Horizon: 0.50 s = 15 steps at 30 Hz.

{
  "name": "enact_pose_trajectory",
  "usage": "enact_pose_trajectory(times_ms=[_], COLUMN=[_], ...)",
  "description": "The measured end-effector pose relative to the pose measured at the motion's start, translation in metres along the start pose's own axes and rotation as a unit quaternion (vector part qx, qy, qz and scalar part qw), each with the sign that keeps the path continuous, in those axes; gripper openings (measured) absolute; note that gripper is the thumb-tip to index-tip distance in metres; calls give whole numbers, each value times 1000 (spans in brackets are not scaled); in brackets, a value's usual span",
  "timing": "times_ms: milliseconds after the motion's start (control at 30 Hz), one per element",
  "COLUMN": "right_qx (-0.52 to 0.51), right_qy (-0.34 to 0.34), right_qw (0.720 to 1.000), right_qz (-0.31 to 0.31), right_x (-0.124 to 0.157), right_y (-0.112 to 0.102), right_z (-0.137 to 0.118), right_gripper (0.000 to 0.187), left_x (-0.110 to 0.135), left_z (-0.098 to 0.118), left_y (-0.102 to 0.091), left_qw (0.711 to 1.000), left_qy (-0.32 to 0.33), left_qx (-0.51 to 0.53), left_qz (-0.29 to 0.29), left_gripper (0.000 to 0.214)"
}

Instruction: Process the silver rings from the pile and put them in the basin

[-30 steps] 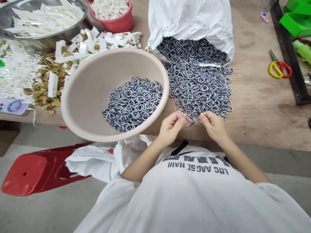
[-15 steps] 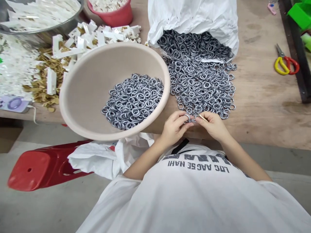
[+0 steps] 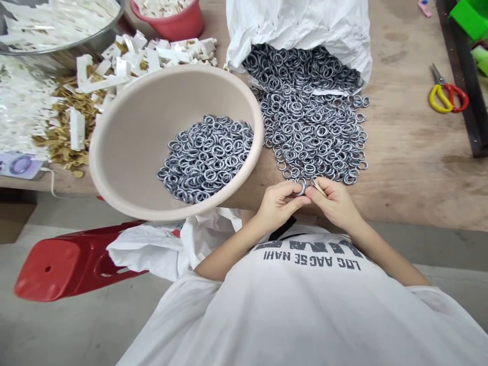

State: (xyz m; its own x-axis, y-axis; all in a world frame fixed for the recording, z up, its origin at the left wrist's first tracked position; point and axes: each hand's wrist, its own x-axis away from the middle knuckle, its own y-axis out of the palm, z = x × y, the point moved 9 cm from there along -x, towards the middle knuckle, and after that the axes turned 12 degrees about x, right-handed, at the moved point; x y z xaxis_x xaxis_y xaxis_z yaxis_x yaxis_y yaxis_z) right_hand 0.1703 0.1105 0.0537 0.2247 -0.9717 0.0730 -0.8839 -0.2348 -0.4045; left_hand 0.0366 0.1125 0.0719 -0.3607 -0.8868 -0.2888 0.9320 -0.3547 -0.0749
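Observation:
At the table's front edge my left hand (image 3: 281,204) is closed, pinching a grey ring (image 3: 301,186) between thumb and fingers. Close against it, my right hand (image 3: 334,202) is closed around a thin, pale, stick-like tool (image 3: 318,188), its tip at the ring. What kind of tool it is, I cannot make out. Just beyond my fingers spreads a heap of grey rings (image 3: 316,132), spilling from the mouth of a white sack (image 3: 299,23). To the left stands a wide beige basin (image 3: 129,137) with more grey rings (image 3: 209,157) piled in it.
Scissors with yellow and red handles (image 3: 447,96) lie at the right. White and tan plastic pieces (image 3: 78,129) cover the left, near a metal bowl (image 3: 76,53) and a pink tub (image 3: 179,23). A red stool (image 3: 49,267) lies below the table's left side.
My hands have drawn closer together, the left shifting slightly right with its ring toward the tool in my right hand. The camera view has shifted slightly.

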Motion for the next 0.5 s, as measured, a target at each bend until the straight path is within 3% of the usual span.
enact_pose_trajectory(times_ms=[100,200,333,500], right_qx=[38,130,227,240], right_qy=[-25,-86,-142,-146], right_qw=[998,986,962,959], right_qz=[36,63,49,33], right_x=[3,11,21,24], right_y=[-11,-16,-9,-4], right_z=[-8,-23,-38,-39], right_gripper=[47,44,39,34], left_x=[1,1,1,0], left_z=[-3,-3,1,4], left_y=[-4,-10,-14,-16], left_qw=[998,997,997,996], left_qy=[-36,-31,-2,37], left_qx=[43,63,59,58], left_qz=[18,36,46,51], left_gripper=[24,24,27,26])
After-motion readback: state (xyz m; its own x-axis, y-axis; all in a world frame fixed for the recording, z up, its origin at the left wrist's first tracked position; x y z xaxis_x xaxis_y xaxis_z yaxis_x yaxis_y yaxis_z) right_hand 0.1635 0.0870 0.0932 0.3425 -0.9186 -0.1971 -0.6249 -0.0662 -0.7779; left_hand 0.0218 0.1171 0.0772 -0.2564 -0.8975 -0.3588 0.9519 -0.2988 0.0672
